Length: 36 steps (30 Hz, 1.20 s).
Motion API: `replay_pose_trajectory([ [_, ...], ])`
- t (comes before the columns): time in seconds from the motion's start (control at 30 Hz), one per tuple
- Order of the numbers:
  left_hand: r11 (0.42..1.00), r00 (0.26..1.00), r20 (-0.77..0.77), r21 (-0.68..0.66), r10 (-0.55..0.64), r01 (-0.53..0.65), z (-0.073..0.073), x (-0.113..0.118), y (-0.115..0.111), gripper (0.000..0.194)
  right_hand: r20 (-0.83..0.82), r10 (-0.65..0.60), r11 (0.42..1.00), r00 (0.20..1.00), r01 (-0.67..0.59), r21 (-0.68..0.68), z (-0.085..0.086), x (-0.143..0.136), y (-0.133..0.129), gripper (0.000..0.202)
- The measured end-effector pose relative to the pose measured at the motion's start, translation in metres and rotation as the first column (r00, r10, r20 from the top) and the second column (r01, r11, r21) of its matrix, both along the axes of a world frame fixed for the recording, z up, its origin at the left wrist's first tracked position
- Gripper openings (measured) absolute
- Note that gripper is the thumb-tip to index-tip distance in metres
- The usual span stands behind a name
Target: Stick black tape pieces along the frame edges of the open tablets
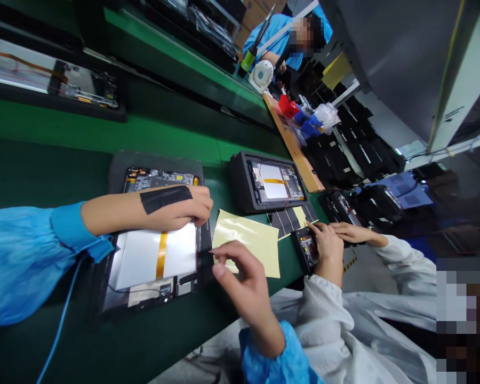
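An opened tablet (144,266) with a circuit board, white battery and orange ribbon lies in a dark foam tray (116,165). Across its upper part reaches my left hand (176,208), fingers curled down at the tray's right side; a black tape piece (166,199) is stuck on its back. What those fingers hold, if anything, is hidden. My right hand (244,280) is over the lower left part of a yellow sheet (252,240), thumb and index finger curved towards each other, with a small dark bit at the index fingertip.
Another opened tablet (276,181) sits in a foam block (242,184) beyond the yellow sheet. Black strips (286,221) lie beside it. At the right, a person's hands (330,245) work on a small device (307,250). A blue cable (62,320) hangs from my left sleeve.
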<state>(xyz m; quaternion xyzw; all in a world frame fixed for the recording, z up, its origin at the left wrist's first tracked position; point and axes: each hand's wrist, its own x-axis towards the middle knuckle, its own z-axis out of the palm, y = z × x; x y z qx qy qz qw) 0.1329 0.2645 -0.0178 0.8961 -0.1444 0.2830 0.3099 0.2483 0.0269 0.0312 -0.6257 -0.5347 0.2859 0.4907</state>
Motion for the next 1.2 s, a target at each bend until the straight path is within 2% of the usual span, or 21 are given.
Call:
replay_pose_trajectory([
  [0.03,1.000,1.000,-0.005,-0.013,0.008,-0.008,-0.001,0.000,0.000,0.034,-0.086,0.047,0.995,0.995,-0.054,-0.082,0.005,0.007,0.010,0.017],
  [0.1,0.999,1.000,-0.014,-0.030,0.021,-0.021,-0.003,0.000,0.000,0.036,-0.301,0.114,0.950,0.947,-0.193,-0.246,0.010,0.018,0.028,0.032],
  [0.17,0.999,1.000,-0.014,-0.037,0.027,-0.028,-0.004,0.001,-0.001,0.038,-0.457,0.098,0.895,0.884,-0.279,-0.348,0.009,0.023,0.045,0.042],
  [0.23,0.998,0.999,-0.020,-0.051,0.040,-0.041,-0.005,0.001,-0.001,0.041,-0.494,0.051,0.877,0.868,-0.276,-0.394,0.004,0.024,0.056,0.048],
  [0.37,0.996,0.998,-0.045,-0.074,0.038,-0.042,0.001,0.000,0.001,0.041,-0.444,0.001,0.899,0.896,-0.195,-0.393,-0.003,0.019,0.067,0.051],
  [0.57,0.993,0.993,-0.116,-0.120,-0.020,0.006,0.013,-0.005,0.003,0.034,-0.399,-0.057,0.916,0.915,-0.111,-0.386,-0.006,0.012,0.068,0.052],
  [0.87,0.979,0.984,-0.173,-0.206,-0.032,-0.005,0.011,-0.001,0.003,0.031,-0.309,-0.096,0.938,0.946,-0.018,-0.347,-0.011,0.005,0.063,0.041],
  [1.0,0.979,0.987,-0.161,-0.201,-0.012,-0.020,0.009,-0.002,0.004,0.031,-0.200,-0.111,0.960,0.974,0.053,-0.275,-0.016,-0.003,0.059,0.032],
  [1.13,0.984,0.988,-0.152,-0.175,0.006,-0.033,0.012,-0.004,0.004,0.032,-0.014,-0.179,0.961,0.984,0.172,-0.218,-0.024,-0.012,0.060,0.024],
  [1.2,0.985,0.986,-0.164,-0.162,0.031,-0.058,0.014,-0.004,0.002,0.032,0.025,-0.218,0.957,0.976,0.219,-0.189,-0.027,-0.014,0.063,0.032],
])
